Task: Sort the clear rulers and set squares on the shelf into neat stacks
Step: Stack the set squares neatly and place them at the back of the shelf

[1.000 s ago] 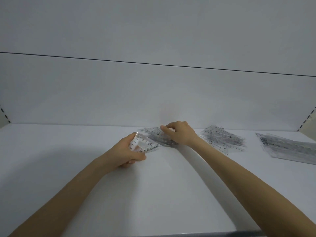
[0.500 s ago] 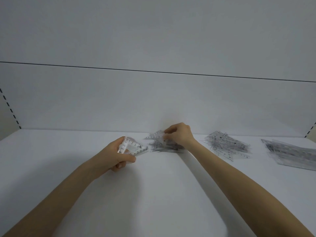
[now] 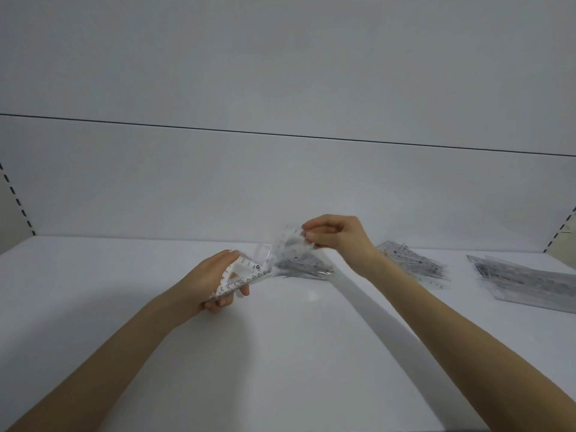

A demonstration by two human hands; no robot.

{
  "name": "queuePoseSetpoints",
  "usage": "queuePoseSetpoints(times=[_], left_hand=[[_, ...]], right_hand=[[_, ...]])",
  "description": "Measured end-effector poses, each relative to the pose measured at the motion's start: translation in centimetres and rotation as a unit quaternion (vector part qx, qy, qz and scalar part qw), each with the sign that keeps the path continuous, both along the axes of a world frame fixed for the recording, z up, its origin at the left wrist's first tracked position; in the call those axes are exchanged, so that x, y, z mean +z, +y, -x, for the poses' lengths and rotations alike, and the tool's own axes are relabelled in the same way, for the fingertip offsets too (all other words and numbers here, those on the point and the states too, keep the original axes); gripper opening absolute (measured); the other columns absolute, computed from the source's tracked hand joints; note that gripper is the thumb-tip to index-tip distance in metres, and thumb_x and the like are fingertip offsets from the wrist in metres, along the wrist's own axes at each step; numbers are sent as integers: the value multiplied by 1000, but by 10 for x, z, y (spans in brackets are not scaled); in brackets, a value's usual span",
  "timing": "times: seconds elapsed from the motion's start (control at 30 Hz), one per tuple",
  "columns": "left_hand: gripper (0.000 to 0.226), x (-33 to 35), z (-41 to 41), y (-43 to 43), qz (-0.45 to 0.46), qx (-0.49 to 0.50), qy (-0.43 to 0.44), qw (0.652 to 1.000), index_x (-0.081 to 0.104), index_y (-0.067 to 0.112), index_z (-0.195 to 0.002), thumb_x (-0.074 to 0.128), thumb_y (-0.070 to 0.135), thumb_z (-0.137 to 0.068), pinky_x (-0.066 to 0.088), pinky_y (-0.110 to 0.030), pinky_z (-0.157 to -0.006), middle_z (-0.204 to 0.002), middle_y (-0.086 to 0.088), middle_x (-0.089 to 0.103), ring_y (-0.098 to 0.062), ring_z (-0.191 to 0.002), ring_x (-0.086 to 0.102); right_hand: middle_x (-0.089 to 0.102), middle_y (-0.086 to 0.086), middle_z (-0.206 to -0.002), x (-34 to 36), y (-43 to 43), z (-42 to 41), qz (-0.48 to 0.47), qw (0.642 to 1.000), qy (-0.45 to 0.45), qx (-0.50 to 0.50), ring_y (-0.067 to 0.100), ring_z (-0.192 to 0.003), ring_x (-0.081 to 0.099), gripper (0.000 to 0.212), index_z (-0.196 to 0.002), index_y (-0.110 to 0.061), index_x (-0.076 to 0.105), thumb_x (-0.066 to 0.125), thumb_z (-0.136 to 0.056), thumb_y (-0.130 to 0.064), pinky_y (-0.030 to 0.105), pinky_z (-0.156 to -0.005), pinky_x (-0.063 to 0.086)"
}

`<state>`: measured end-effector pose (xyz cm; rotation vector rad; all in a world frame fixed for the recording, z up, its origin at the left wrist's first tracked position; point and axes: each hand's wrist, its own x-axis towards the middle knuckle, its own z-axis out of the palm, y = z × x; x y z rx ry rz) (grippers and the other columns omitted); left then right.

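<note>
right hand (image 3: 339, 238) just came up off the loose pile (image 3: 302, 269) below it, pinching one clear set square (image 3: 288, 244); left hand (image 3: 208, 279) grips the small stack (image 3: 241, 277) just beside, so it probably goes there next

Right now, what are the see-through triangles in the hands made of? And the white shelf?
The set squares look like clear, smooth plastic: you can see straight through them, and black numbers are printed along the edges. The shelf looks like smooth, matte white painted metal or laminate; I cannot tell which.

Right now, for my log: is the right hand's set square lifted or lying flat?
Lifted: right hand pinches set square, tilted above pile.
</note>
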<state>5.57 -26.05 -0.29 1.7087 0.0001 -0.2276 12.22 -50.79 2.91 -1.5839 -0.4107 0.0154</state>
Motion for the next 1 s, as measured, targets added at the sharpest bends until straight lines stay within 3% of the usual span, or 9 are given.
queuePoseSetpoints(times=[0.2,0.37,0.5,0.63,0.7,0.77,0.87,1.0], left_hand=[[45,3,-4,-18,33,-27,15,999,57,8,-116,30,41,-102,23,-18,-40,-78,-22,63,-17,-39,37],[35,4,-4,-25,26,-26,-2,999,58,13,-113,36,37,-101,21,-18,-43,-78,-20,63,-18,-41,37],[16,5,-2,-27,27,-29,-14,999,57,14,-110,49,14,-96,20,-17,-41,-76,-19,61,-16,-40,37],[35,2,-3,-21,20,-39,-22,999,56,13,-112,62,0,-80,20,-18,-42,-76,-15,63,-14,-41,35],[43,1,-3,-16,16,-29,-21,999,54,8,-110,64,5,-68,20,-17,-42,-76,-15,64,-14,-41,34],[46,0,-1,-10,16,-21,-21,999,54,6,-108,64,6,-64,20,-17,-42,-75,-15,64,-15,-40,33],[47,-1,1,-3,2,-15,-22,1000,54,7,-106,67,5,-61,22,-17,-40,-71,-14,63,-15,-39,33],[47,-2,0,2,-21,-13,-25,999,55,8,-105,67,5,-60,21,-17,-41,-65,-10,59,-15,-40,34]], right_hand=[[70,8,-76,-17,39,27,80,996,-30,1,13,-69,65,16,-85,-7,73,73,-77,7,25,-73,55],[71,-7,-79,-26,50,36,178,973,-130,-69,-5,-68,58,11,-84,-20,74,73,-80,-9,10,-66,41],[67,-13,-88,-28,50,40,214,962,-145,-85,-3,-86,53,12,-91,-24,73,74,-81,-18,19,-76,43],[70,-9,-96,-20,47,28,218,962,-153,-62,1,-89,58,10,-94,-22,74,70,-85,-23,22,-78,45],[72,-5,-94,-15,32,6,217,959,-137,-124,4,-86,61,15,-96,-14,75,63,-91,-21,25,-79,49],[73,-1,-96,-14,13,-16,317,927,-98,-172,15,-96,63,23,-100,-16,74,57,-94,-29,32,-86,49],[66,-4,-90,-28,-5,-33,440,887,-18,-138,17,-93,60,35,-102,-19,71,60,-88,-49,31,-84,50],[69,4,-83,-44,-2,-37,441,888,-3,-131,18,-81,59,32,-86,-10,71,68,-83,-42,34,-75,50]])
